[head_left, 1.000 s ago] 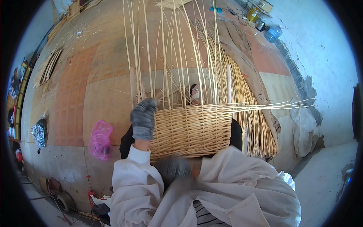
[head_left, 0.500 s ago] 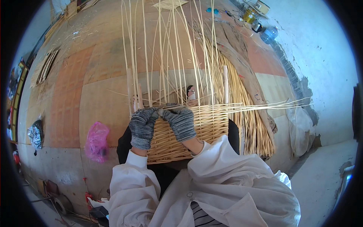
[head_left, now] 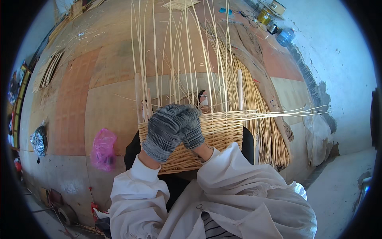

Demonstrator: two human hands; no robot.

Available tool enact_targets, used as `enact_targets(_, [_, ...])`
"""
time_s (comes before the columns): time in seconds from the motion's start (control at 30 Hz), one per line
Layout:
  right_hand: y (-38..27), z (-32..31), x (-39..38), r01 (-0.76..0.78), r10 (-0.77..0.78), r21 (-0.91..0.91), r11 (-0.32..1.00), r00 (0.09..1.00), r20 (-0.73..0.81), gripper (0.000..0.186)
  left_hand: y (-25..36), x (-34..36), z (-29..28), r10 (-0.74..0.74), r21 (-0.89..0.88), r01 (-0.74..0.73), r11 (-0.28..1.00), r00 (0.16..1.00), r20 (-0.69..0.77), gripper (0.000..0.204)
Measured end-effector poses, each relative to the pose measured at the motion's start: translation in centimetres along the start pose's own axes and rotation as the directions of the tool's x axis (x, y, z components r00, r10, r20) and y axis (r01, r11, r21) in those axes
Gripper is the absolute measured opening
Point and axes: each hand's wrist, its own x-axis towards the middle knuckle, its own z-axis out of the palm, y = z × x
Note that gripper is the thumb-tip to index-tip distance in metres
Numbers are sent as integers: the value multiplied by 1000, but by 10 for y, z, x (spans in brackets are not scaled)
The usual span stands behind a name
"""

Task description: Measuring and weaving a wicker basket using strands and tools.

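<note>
A woven wicker panel of pale willow rods rests over my lap, with tall upright rods rising from its upper edge. My left hand, in a grey striped knit glove, is closed at that edge and overlaps the right. Close against it, my right hand in a matching glove curls its fingers at the weave, round a willow rod largely hidden by the gloves. Several thin weaver ends stick out past the panel's right side. Thicker wooden stakes stand at its corners.
A long bundle of willow rods lies on the floor to the right, beside brown cloth. Left of me sit a pink plastic bag and a silver-black bag. A water bottle and kettle stand by the wall.
My left hand has moved rightward and turned over, so it now overlaps the right hand. The right hand's fingers and the short rod piece at them have become hidden.
</note>
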Motion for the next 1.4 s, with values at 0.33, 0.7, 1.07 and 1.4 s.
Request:
enact_targets(0.33, [-46,12,-1,-101,102,11,995,994,-33,14,-19,46,-35,-312,-494,597,632,780,543,31])
enact_targets(0.7, [-17,12,-1,-80,215,543,836,958,-189,13,-135,-113,-56,-910,-800,440,409,262,-321,17])
enact_targets(1.07, [-27,12,-13,-272,339,567,777,941,-12,14,-131,-115,-21,-625,-701,700,136,610,487,30])
enact_targets(1.4, [61,52,150,-90,70,-181,979,991,-111,16,-108,-91,30,-918,-459,825,330,394,49,27])
